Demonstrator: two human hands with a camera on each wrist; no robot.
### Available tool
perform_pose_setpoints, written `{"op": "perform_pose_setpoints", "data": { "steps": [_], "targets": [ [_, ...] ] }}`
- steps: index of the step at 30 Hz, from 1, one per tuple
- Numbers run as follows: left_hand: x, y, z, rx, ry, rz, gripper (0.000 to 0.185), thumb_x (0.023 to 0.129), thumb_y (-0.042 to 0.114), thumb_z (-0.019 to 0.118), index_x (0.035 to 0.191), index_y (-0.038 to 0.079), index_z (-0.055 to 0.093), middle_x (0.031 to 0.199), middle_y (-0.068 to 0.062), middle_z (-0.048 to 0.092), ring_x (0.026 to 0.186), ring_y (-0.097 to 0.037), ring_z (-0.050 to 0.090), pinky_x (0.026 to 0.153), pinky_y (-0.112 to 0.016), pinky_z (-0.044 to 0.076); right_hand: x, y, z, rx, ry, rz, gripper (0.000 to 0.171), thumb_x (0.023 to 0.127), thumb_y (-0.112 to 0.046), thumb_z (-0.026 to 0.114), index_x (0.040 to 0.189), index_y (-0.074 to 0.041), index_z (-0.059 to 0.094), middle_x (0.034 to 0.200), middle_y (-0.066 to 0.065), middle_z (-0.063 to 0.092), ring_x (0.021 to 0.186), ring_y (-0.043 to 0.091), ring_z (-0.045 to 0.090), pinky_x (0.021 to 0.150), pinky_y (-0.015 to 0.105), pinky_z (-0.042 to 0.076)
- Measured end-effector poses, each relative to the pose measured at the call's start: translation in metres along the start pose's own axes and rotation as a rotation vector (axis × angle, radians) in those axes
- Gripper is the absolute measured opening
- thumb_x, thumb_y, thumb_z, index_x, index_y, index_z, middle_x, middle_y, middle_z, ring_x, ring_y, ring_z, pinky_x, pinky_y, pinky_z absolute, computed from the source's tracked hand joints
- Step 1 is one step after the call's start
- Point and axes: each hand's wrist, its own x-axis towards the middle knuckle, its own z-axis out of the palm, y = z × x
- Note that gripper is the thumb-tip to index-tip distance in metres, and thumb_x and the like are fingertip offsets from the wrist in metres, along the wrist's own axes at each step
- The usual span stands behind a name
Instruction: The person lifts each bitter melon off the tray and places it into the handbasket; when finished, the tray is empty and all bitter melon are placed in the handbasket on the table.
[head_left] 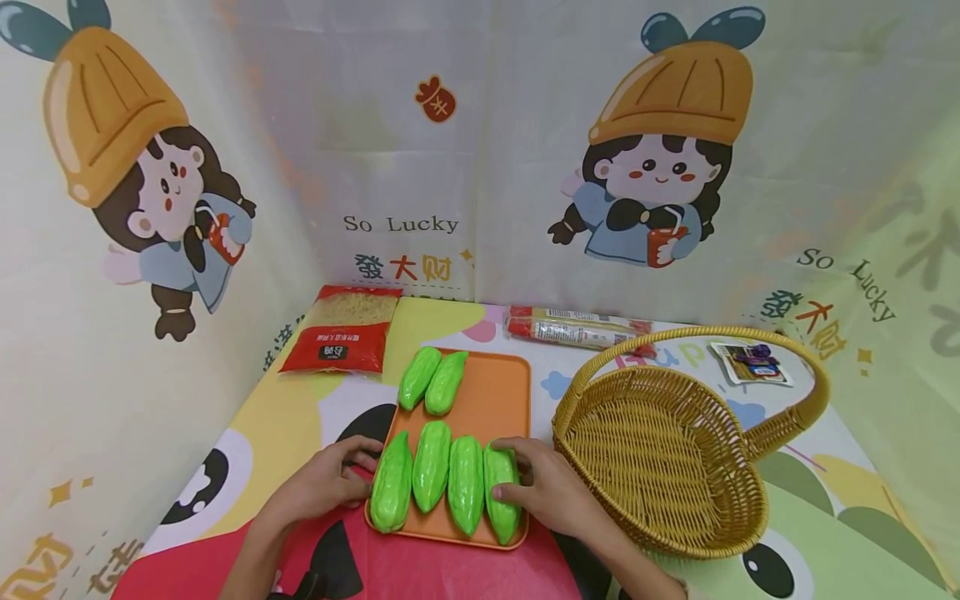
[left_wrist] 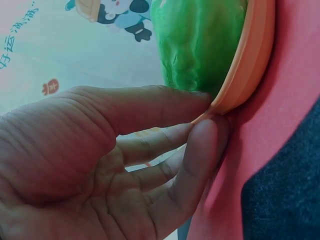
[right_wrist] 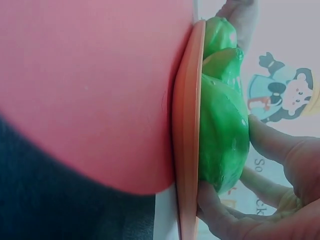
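Observation:
An orange tray [head_left: 491, 387] holds several bright green toy gourds, long and ridged, with two at its far left and a row along its near side. At the tray's left edge, my left hand [head_left: 333, 475] pinches the rim between thumb and fingers, beside the leftmost gourd [head_left: 392, 487]. My right hand [head_left: 551, 487] grips the rightmost gourd [head_left: 501, 504], thumb on its top and fingers round its outer side by the tray rim. That gourd lies on the tray against its neighbour [head_left: 467, 483]. The right wrist view shows this gourd [right_wrist: 223, 135] close up.
A woven basket [head_left: 645, 467] with an arched handle stands right of the tray. Behind the tray lie a red bag of dry food [head_left: 348, 329] at left and long clear-and-red packets [head_left: 577, 329] in the middle. Small packs [head_left: 750, 364] lie behind the basket.

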Motion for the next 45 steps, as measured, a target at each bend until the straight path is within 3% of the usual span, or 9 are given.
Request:
{"op": "perform_pose_setpoints", "data": {
  "steps": [8,17,24,28,32,36,41,45],
  "targets": [
    [0.0,0.0,0.0,0.03,0.004,0.006,0.053,0.085,-0.002,0.067,0.133,-0.009,0.047,0.103,-0.013,0.06,0.073,-0.025,0.062,0.063,-0.031,0.053,-0.002,0.0,0.001,0.051,0.015,0.02,0.055,0.083,-0.026,0.081,0.132,-0.012,0.061,0.126,0.012,0.058,0.1,0.022,0.065,0.08,0.036,0.054],
    [0.0,0.0,0.0,0.034,0.01,0.002,0.053,0.085,-0.001,0.068,0.133,-0.009,0.047,0.103,-0.012,0.06,0.075,-0.025,0.062,0.063,-0.031,0.053,-0.011,-0.013,-0.006,0.177,0.025,0.052,0.054,0.083,-0.027,0.081,0.132,-0.018,0.061,0.133,0.013,0.054,0.116,0.034,0.059,0.088,0.04,0.052],
    [-0.001,0.0,0.0,0.059,0.005,0.008,0.053,0.085,0.0,0.068,0.133,-0.009,0.047,0.104,-0.013,0.06,0.077,-0.026,0.062,0.065,-0.031,0.053,-0.031,-0.034,-0.025,0.354,0.0,0.067,0.053,0.085,-0.02,0.08,0.134,-0.017,0.06,0.14,0.014,0.048,0.119,0.038,0.055,0.088,0.034,0.052],
    [-0.002,0.001,0.0,0.088,0.008,0.012,0.053,0.085,0.001,0.069,0.133,-0.008,0.048,0.104,-0.012,0.061,0.077,-0.025,0.062,0.066,-0.031,0.053,-0.048,-0.048,-0.044,0.403,0.001,0.089,0.055,0.086,-0.019,0.079,0.136,-0.017,0.057,0.143,0.013,0.046,0.122,0.036,0.054,0.09,0.035,0.051],
    [-0.001,0.001,0.0,0.126,0.016,0.022,0.052,0.085,0.002,0.069,0.132,-0.007,0.049,0.104,-0.011,0.061,0.078,-0.025,0.062,0.067,-0.03,0.052,-0.065,-0.06,-0.067,0.389,0.031,0.112,0.055,0.085,-0.018,0.079,0.135,-0.016,0.057,0.141,0.01,0.048,0.121,0.032,0.054,0.092,0.033,0.05],
    [-0.001,0.002,0.001,0.143,0.019,0.015,0.051,0.085,0.002,0.068,0.132,-0.006,0.049,0.104,-0.011,0.061,0.08,-0.025,0.062,0.068,-0.03,0.052,-0.081,-0.064,-0.092,0.306,0.08,0.1,0.055,0.085,-0.015,0.078,0.135,-0.016,0.057,0.139,0.008,0.051,0.117,0.026,0.057,0.09,0.032,0.051],
    [-0.001,0.004,0.002,0.153,0.025,0.006,0.051,0.084,0.002,0.068,0.132,-0.006,0.05,0.105,-0.011,0.062,0.079,-0.024,0.062,0.068,-0.029,0.052,-0.09,-0.056,-0.122,0.188,0.169,0.104,0.057,0.083,-0.014,0.079,0.136,-0.019,0.057,0.137,0.006,0.051,0.114,0.024,0.059,0.086,0.03,0.053],
    [-0.002,0.005,0.002,0.143,0.029,0.008,0.053,0.083,0.0,0.068,0.132,-0.007,0.049,0.104,-0.011,0.061,0.078,-0.024,0.062,0.067,-0.029,0.051,-0.085,-0.041,-0.139,0.121,0.191,0.09,0.058,0.085,-0.017,0.078,0.138,-0.019,0.055,0.139,0.006,0.048,0.117,0.025,0.059,0.086,0.029,0.052]
  ]
}}
